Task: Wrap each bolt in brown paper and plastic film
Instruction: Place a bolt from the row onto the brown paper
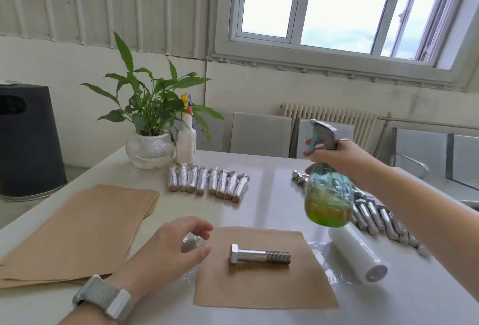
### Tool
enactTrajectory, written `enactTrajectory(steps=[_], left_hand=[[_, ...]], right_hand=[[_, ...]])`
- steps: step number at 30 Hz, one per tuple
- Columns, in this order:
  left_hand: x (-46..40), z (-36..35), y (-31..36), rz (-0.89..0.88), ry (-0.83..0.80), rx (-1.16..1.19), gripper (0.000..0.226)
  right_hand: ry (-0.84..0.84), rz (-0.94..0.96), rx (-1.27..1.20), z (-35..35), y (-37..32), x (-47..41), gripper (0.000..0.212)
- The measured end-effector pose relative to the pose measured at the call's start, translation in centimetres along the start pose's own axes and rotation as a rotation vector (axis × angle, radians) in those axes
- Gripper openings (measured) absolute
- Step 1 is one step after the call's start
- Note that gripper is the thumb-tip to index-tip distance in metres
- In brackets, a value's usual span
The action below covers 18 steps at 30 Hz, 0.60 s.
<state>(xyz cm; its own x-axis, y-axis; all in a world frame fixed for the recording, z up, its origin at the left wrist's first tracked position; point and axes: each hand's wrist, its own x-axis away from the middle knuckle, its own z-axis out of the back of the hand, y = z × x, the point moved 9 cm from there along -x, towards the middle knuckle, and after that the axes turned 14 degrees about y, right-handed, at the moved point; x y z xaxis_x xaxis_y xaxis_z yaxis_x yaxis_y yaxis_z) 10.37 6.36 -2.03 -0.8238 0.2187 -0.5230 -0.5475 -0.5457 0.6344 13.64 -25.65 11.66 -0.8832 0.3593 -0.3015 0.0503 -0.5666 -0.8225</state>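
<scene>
The bolt (260, 257) lay bare on a cut sheet of brown paper (264, 286) near the table's (272, 190) near edge, head to the left, thread to the right, with plastic film showing beneath the paper's side edges. The right hand (334, 155) gripped the neck of a spray bottle (328, 195), fingers curled round it and one on the trigger, holding it in the air above the table's right side, beyond the bolt. The left hand (168, 249) hovered just left of the paper, fingers loosely spread, holding nothing.

The step in hand seemed to be spraying the bolt before wrapping. It would go best with the nozzle brought over and aimed down at the bolt, so the mist coats head and thread without soaking the paper, and with the left hand kept outside the spray.

The bottle was clear blue-green, with green liquid filling its lower part. The film roll (360, 257) lay just right of the paper. Beyond it, along the right edge, was a row of unwrapped bolts (373, 218). Wrapped bolts (207, 182) were lined up toward the far edge, and a stack of paper sheets (77, 226) sat at the left. At the far left corner stood a glass bowl (149, 151) holding water and a plant, with a white bottle (185, 143) beside it.
</scene>
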Motion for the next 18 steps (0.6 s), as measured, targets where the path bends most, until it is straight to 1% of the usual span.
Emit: enactTrajectory(steps=[2, 5, 7, 10, 13, 14, 16, 18], left_hand=[[0.0, -0.1, 0.0, -0.004, -0.006, -0.007, 0.024], [-0.1, 0.1, 0.0, -0.003, 0.003, -0.011, 0.022], [-0.2, 0.1, 0.1, -0.007, 0.011, -0.014, 0.023], [-0.3, 0.1, 0.3, -0.026, 0.022, -0.022, 0.022], [-0.3, 0.2, 0.6, -0.039, 0.024, -0.037, 0.021], [-0.3, 0.3, 0.7, -0.043, 0.03, -0.04, 0.022], [-0.4, 0.5, 1.0, -0.046, 0.055, -0.044, 0.023], [-0.4, 1.0, 1.1, -0.035, 0.097, -0.049, 0.023]], right_hand=[[0.053, 0.01, -0.081, -1.2, 1.0, -1.4, 0.035], [0.155, 0.007, -0.115, -2.5, 3.4, -3.1, 0.038], [0.216, 0.0, -0.11, -3.1, 4.9, -4.0, 0.034], [0.255, -0.014, -0.079, -3.7, 6.6, -5.3, 0.023], [0.289, -0.029, -0.071, -3.6, 7.8, -5.9, 0.025], [0.278, -0.038, -0.067, -3.6, 8.1, -5.9, 0.026], [0.218, -0.053, -0.047, -3.5, 8.0, -5.4, 0.038], [0.159, -0.094, -0.063, -3.2, 7.9, -4.5, 0.062]])
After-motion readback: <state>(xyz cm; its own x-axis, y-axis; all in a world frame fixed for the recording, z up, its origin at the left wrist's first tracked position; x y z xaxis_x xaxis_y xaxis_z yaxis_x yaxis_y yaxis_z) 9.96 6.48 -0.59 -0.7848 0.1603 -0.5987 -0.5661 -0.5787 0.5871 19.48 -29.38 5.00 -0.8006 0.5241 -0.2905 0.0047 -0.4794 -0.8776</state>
